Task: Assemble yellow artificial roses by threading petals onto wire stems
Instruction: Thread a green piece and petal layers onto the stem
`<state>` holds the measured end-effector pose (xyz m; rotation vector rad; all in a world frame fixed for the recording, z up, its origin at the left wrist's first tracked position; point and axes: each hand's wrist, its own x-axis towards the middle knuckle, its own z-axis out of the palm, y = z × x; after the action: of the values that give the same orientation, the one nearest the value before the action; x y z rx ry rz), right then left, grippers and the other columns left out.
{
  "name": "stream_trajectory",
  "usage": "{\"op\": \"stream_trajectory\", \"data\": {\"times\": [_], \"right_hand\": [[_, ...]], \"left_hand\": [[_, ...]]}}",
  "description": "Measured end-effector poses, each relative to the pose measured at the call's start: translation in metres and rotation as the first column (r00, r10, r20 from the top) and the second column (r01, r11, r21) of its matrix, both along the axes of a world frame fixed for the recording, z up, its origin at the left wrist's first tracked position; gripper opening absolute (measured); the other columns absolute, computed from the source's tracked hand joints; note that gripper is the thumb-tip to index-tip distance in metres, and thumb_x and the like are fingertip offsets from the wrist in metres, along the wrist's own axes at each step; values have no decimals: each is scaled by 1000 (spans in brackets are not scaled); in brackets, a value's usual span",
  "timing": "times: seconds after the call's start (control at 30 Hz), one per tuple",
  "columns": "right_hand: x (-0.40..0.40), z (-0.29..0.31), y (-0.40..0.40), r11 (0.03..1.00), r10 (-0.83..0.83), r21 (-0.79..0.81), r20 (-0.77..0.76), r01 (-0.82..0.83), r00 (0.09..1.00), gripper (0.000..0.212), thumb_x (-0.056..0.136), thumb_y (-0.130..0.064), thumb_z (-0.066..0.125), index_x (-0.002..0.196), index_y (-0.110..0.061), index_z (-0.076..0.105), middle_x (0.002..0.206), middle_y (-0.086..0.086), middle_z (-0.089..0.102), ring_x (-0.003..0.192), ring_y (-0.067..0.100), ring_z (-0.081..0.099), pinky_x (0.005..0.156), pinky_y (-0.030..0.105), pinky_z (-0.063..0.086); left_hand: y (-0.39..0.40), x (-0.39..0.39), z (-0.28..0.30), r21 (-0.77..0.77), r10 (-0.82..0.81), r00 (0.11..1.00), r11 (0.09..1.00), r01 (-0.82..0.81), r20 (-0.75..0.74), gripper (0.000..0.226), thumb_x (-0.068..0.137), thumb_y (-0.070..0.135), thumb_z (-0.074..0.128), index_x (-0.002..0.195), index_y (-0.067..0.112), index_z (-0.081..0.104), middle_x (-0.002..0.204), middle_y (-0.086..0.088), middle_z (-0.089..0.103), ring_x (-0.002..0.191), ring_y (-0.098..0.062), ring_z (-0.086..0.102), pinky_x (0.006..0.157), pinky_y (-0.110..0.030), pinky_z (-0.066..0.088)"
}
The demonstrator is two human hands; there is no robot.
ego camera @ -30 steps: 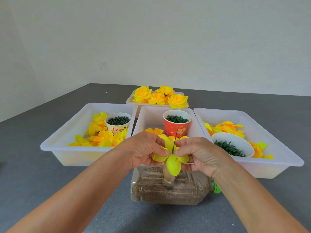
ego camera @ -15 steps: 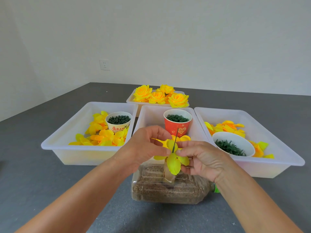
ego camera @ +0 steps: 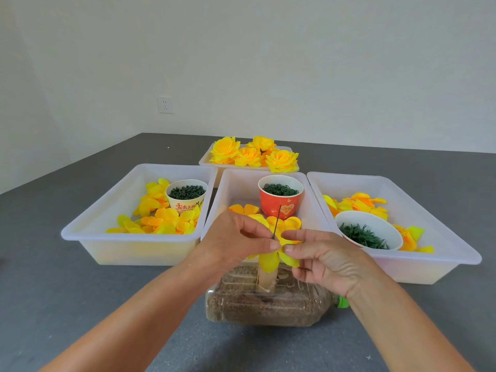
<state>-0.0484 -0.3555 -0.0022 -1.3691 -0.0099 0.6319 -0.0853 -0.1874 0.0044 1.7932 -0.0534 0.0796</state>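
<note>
Head view: left hand (ego camera: 236, 242) and right hand (ego camera: 322, 257) pinch soft yellow fabric petals (ego camera: 269, 260) around thin dark wire stem (ego camera: 276, 222).

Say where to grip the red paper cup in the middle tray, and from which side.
Grip the red cup round its upper wall just under the rim, coming from above and behind. It stands upright, full of green rings; the hands, petals and wire crowd its near side.

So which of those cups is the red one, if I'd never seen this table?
Start from the three white bins in a row and take the middle bin. At its far end stands the red paper cup, filled with dark green rings. The cup in the left bin is cream with red lettering, and the right bin holds a white bowl.
</note>
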Motion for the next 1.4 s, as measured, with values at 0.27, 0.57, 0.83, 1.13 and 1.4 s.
{"op": "stream_trajectory", "data": {"times": [0.27,0.57,0.83,1.13,1.4], "right_hand": [[5,8,-1,944,83,-328,302,22,950,16,76,-5,72,86,-17,68,61,-12,66,58,4,60,54,21,47],[85,16,18,842,-37,-377,674,387,737,16,79,-6,69,71,-19,68,78,1,66,73,12,58,67,26,47],[165,6,50,612,146,-602,724,513,675,18,84,-10,62,97,-5,73,107,11,68,101,25,60,90,36,48],[214,-19,71,384,301,-797,586,466,753,25,88,-16,53,107,-4,64,105,12,65,99,27,61,65,26,44],[233,-37,80,220,316,-727,684,651,657,23,91,-22,52,108,-9,59,109,6,64,101,22,61,78,27,45]], "left_hand": [[2,2,0,46,-2,1000,999,2,-1,14,66,5,81,62,14,71,73,9,69,74,-4,63,70,-15,51],[7,14,15,157,-211,977,965,212,-26,19,69,-1,77,59,12,67,83,-22,68,75,-18,58,72,-26,47],[34,27,17,66,-449,890,888,455,-85,20,71,-1,76,85,13,73,90,-9,69,83,-15,61,79,-24,51],[44,94,3,123,-165,983,977,174,-81,23,83,-7,59,78,13,69,69,4,68,69,-10,61,70,-22,50],[35,132,-23,152,45,994,988,-29,-101,26,84,-6,59,69,15,65,65,-1,63,55,-5,58,54,-16,48]]}}
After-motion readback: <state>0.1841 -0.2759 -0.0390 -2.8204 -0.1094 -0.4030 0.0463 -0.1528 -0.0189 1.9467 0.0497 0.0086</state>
